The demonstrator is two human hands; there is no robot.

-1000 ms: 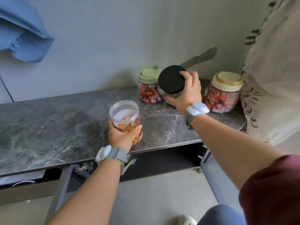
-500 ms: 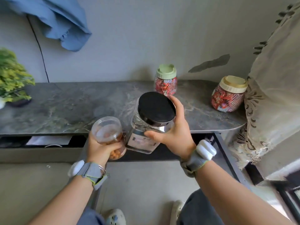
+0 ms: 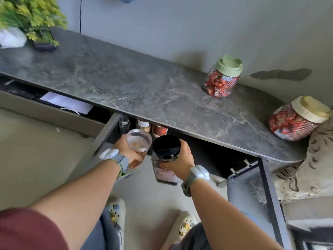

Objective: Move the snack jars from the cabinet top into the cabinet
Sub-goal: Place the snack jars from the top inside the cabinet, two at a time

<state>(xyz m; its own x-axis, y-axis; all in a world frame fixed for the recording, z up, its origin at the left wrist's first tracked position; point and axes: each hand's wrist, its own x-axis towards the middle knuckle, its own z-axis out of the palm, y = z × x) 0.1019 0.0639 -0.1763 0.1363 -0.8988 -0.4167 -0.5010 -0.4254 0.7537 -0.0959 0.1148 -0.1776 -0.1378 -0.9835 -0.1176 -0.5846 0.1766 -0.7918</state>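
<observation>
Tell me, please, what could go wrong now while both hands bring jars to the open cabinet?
The clear-lid jar in the left hand could knock the jars already inside. The black-lid jar, tilted in the right hand, might slip. Either could bump the stone top's edge.

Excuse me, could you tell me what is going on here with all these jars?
A person is moving snack jars into the open cabinet. The left hand holds a clear-lidded jar, the right hand a black-lidded jar, both at the cabinet opening. A green-lidded jar and a cream-lidded jar remain on the cabinet top.
</observation>
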